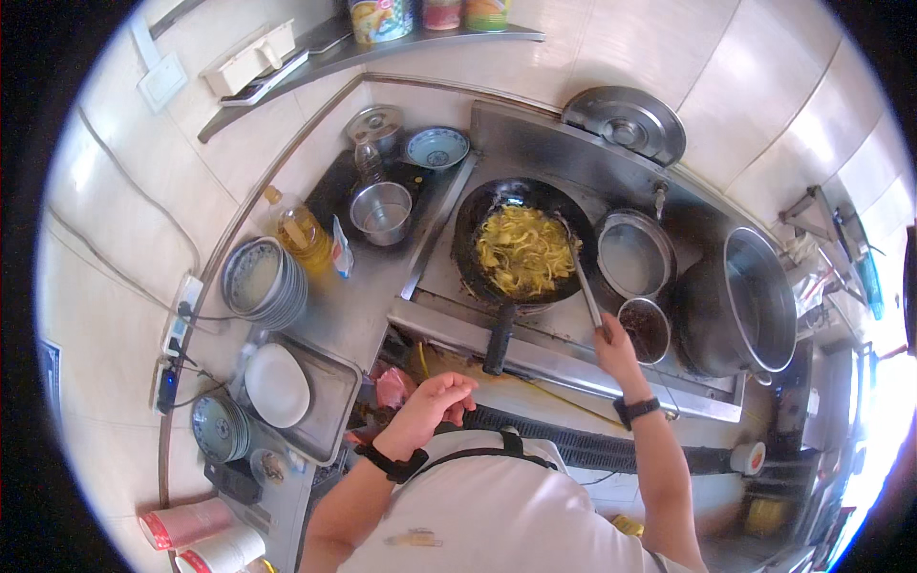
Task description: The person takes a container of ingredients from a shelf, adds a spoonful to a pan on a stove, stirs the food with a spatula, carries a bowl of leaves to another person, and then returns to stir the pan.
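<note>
A black wok (469,215) sits on the steel stove, holding cooked yellowish strips of food (526,251) in some liquid. My right hand (617,354) grips the handle of a long metal cooking utensil (589,290), whose head dips into the food at the wok's right side; its shape is hidden. My left hand (440,401) hovers in front of my body, fingers loosely bent, with nothing seen in it. Nearest to it, and apart from it, the wok's black handle (499,340) points toward me.
Right of the wok stand a pot of cloudy liquid (630,254), a small dark-filled container (645,329) and a large metal stockpot (759,301). A lid (627,129) leans behind. Leftward are a steel bowl (381,215), an oil bottle (301,233), stacked bowls (286,286) and a tray (337,372).
</note>
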### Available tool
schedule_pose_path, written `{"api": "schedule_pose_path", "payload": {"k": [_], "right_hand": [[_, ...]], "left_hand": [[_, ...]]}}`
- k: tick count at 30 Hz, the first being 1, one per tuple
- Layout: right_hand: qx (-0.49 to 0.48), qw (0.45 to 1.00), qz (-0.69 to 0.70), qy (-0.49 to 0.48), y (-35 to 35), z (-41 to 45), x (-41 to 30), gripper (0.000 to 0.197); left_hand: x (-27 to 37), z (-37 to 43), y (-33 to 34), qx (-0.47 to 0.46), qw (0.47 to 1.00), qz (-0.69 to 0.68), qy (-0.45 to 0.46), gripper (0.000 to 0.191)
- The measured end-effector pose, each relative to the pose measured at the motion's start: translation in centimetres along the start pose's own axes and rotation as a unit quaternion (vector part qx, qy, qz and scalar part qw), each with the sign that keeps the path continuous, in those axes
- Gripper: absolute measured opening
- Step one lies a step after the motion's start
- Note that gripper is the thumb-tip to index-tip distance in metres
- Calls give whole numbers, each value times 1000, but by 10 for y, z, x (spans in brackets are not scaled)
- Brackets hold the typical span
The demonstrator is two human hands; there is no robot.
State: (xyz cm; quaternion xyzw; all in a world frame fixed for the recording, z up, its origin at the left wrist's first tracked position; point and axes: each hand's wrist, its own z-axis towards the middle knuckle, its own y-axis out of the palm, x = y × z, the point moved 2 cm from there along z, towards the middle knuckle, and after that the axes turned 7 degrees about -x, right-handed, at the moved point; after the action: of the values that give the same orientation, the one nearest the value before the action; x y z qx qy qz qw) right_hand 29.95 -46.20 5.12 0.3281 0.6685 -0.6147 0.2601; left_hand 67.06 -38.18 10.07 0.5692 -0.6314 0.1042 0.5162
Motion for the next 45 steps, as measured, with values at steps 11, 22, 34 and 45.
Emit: {"api": "schedule_pose_path", "payload": {"k": [11, 22, 34, 45], "right_hand": [[-242, 601, 723, 242, 7, -39, -64, 8], [-173, 847, 488, 122, 1, -39, -95, 29], [50, 997, -3, -55, 13, 11, -45, 46], [-207, 735, 612, 206, 48, 3, -55, 7]], "left_hand": [[-5, 6, 4, -17, 1000, 6, -4, 25], [-4, 0, 3, -13, 1000, -13, 5, 23], [-1, -3, 3, -9, 1000, -3, 4, 22], [-6, -3, 0, -11, 1000, 5, 4, 24]]}}
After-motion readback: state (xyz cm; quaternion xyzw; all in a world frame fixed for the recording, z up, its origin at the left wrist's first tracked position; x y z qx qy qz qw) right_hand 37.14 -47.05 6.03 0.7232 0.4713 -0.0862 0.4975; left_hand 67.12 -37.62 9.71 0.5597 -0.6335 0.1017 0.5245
